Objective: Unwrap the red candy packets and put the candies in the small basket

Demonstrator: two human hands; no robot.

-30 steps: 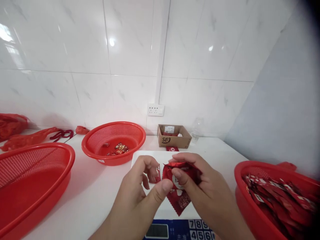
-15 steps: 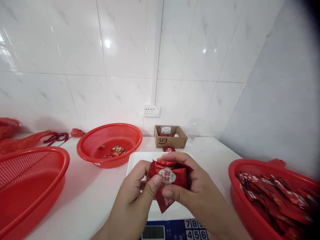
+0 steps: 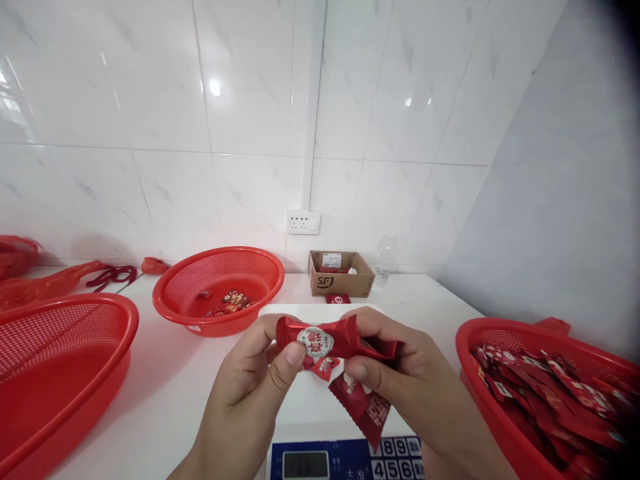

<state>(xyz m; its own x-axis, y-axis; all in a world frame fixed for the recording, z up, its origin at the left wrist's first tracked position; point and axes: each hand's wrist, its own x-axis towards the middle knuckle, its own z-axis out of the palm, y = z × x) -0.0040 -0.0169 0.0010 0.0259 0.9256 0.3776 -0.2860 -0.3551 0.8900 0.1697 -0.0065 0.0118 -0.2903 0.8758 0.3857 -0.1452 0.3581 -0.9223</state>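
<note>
Both hands are raised over a digital scale (image 3: pixel 303 465), whose white platform (image 3: pixel 305 420) shows beneath them. Between my left thumb and fingers is a red snack packet (image 3: pixel 340 339) with a round white label. My left hand (image 3: pixel 250 383) pinches its left end. My right hand (image 3: pixel 405 373) is closed on several red packets, including a dark red one (image 3: pixel 364 403) that hangs tilted below the thumb. A small red wrapper (image 3: pixel 325 367) shows between the hands. How many packets are bunched in the right fingers is hidden.
On the right stands a red basket (image 3: pixel 463 353) full of red packets. A red basket (image 3: pixel 270 267) at back left holds a few small packets; another red basket (image 3: pixel 131 327) is nearer left. Behind the scale are a cardboard box (image 3: pixel 345 285), a red packet (image 3: pixel 339 299) and a clear plastic bottle (image 3: pixel 385 260).
My hands have moved apart. The bunched packets have spread, the labelled packet has turned and shifted left, and the dark red packet now hangs lower on the right.
</note>
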